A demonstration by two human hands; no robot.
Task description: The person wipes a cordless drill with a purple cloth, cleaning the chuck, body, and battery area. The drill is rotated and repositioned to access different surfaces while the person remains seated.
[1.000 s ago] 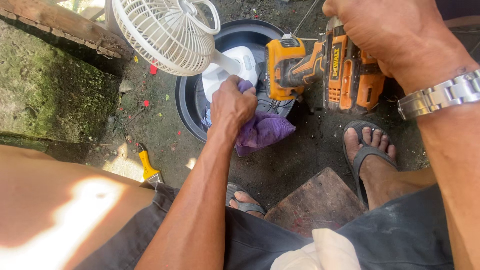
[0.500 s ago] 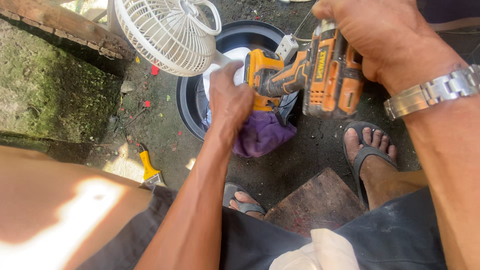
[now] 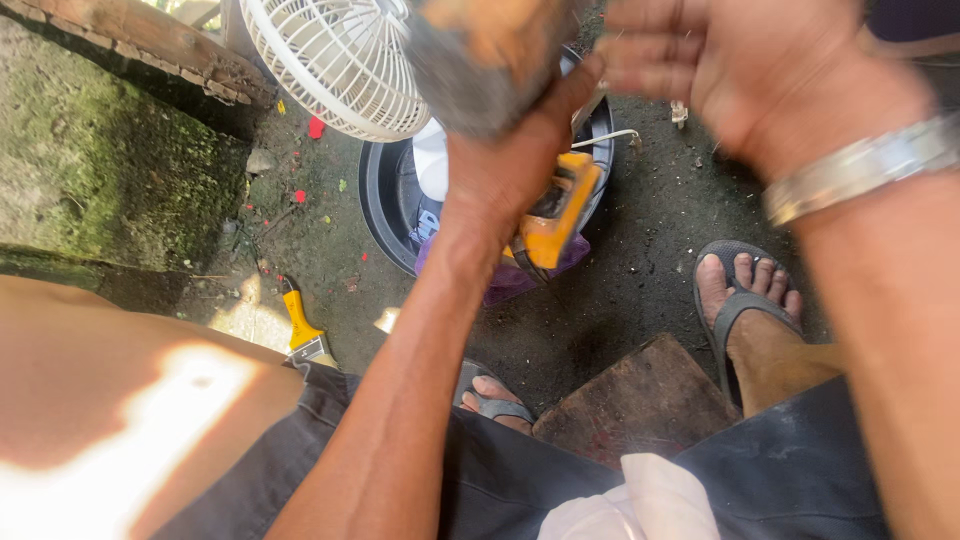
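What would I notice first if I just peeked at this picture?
Probably the two hands up close at the top: the left hand grips a blurred grey and orange thing, and the right hand, with a silver wristwatch, is right beside it. Below them an orange power tool lies over a black basin, and a white fan grille stands at the top left.

Two hands: the left point(image 3: 505, 160) at twelve o'clock, the right point(image 3: 760, 75) at one. One fan point(image 3: 335, 60) at eleven. One drill point(image 3: 555, 210) at centre. One basin point(image 3: 385, 195). Two sandalled feet point(image 3: 745, 290). One wristwatch point(image 3: 860, 165) at two. One brush point(image 3: 303, 328) at eight.
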